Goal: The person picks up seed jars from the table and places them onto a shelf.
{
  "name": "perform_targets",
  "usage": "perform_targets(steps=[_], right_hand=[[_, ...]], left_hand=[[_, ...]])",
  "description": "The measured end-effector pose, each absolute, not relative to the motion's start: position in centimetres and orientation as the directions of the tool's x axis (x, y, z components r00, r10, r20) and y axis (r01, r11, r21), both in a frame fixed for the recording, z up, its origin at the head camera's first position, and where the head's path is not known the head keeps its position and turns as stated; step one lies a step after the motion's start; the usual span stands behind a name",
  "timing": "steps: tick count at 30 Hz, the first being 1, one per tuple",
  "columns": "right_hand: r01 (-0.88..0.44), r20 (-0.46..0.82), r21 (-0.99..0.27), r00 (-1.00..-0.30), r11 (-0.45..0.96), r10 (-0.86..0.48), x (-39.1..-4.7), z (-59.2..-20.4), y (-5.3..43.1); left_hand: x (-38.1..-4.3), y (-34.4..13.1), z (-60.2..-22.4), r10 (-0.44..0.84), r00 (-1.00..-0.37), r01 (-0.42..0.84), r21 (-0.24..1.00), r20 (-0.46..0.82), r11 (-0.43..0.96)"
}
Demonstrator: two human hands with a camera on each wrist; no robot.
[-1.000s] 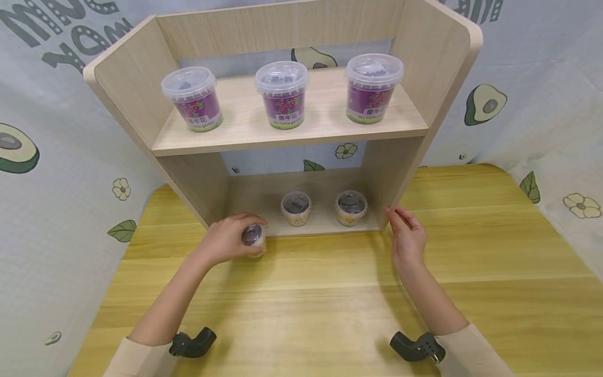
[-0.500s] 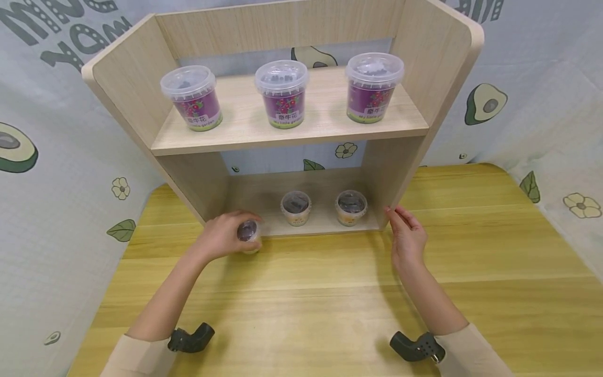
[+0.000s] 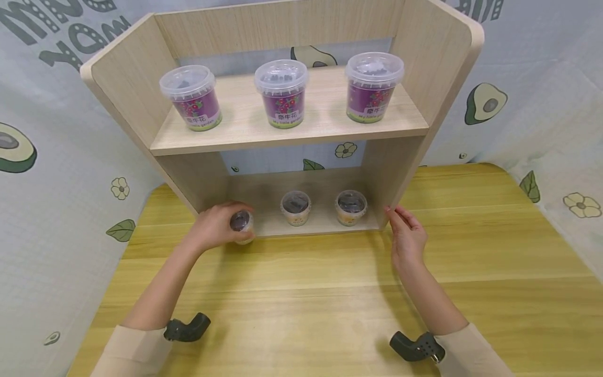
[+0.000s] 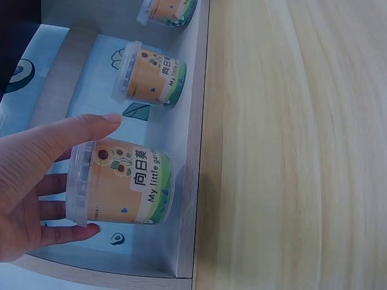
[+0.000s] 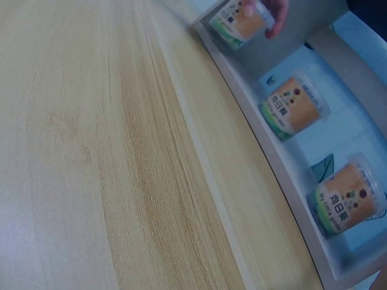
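My left hand [image 3: 219,225] grips a small planting cup [image 4: 124,184] with an orange label and clear lid, thumb on one side and fingers on the other. The cup is upright at the front left of the lower level of a pale wooden shelf [image 3: 292,139]. Two matching cups stand on that level, a middle cup [image 3: 296,208] and a right cup [image 3: 350,208]. My right hand [image 3: 407,238] pinches the front edge of the shelf's right side panel near its base, its fingertips partly hidden by the panel.
On the upper level stand three larger purple-labelled cups with clear lids: a left one [image 3: 197,107], a centre one [image 3: 283,104] and a right one [image 3: 370,102]. The shelf rests on a wooden table [image 3: 301,303]. Behind it hangs a patterned cloth [image 3: 532,125].
My left hand has carried the orange-labelled cup leftward and slightly toward the shelf's lower left corner. My right hand stays at the right side panel.
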State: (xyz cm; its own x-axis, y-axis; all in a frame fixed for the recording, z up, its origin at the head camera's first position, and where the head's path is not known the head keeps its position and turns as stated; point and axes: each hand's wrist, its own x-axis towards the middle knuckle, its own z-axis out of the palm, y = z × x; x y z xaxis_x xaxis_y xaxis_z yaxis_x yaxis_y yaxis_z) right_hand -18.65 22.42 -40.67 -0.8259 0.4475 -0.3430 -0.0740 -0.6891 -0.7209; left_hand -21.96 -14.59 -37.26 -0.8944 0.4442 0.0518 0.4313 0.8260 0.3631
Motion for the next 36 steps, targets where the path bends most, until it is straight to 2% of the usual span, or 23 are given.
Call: perform_targets(steps=[36], right_hand=[[-0.081, -0.335, -0.732, -0.822, -0.677, 0.461, -18.8, -40.9, 22.4]], left_hand=[[-24.0, -14.2, -38.1, 0.373, -0.928, 0.343, 0.378, -0.006, 0.860]])
